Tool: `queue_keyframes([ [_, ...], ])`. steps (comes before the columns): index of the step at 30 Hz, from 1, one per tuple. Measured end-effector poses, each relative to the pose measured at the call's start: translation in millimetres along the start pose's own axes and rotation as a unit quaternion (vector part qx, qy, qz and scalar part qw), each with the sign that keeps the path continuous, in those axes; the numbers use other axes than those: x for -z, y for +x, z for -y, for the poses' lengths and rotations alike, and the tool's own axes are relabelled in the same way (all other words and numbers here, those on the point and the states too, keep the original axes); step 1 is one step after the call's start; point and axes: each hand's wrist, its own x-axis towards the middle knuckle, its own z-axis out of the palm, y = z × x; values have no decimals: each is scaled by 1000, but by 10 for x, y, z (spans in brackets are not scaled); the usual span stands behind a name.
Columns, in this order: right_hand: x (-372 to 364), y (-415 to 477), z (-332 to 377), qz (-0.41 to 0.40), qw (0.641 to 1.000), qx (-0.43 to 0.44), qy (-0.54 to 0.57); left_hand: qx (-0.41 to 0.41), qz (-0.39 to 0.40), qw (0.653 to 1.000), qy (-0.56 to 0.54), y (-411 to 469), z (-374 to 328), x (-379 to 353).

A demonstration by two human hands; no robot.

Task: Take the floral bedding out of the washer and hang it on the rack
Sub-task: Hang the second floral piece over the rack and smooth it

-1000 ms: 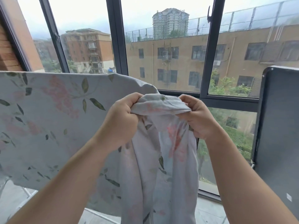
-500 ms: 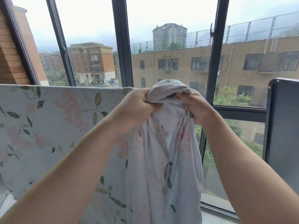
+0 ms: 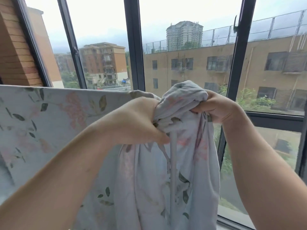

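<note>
Left hand (image 3: 139,121) and right hand (image 3: 215,107) both clench the bunched floral bedding (image 3: 181,103), raised between them. Its length hangs below, with a spread panel (image 3: 58,122) left of the left hand. Judged soft, limp, possibly damp-heavy; best held along an edge, hands wider apart.

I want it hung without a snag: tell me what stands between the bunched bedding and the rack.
Nothing visible does. The left hand and right hand grip the bedding just right of the spread sheet. The rack itself is hidden, and no bare rail shows.
</note>
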Motion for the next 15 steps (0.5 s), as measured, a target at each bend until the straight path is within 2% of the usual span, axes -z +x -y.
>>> queue_keyframes([
  [3, 19, 278, -35, 12, 996, 54, 66, 44, -34, 985, -162, 93, 28, 17],
  [8, -34, 768, 89, 55, 987, 90, 121, 67, -129, 915, -376, 184, 115, 43],
  [11, 6, 1129, 171, 186, 972, 89, 117, 93, -194, 849, -482, 235, 176, 24],
  [15, -73, 1724, 145, 313, 936, 54, 154, 132, -272, 829, -471, 317, 292, 80],
])
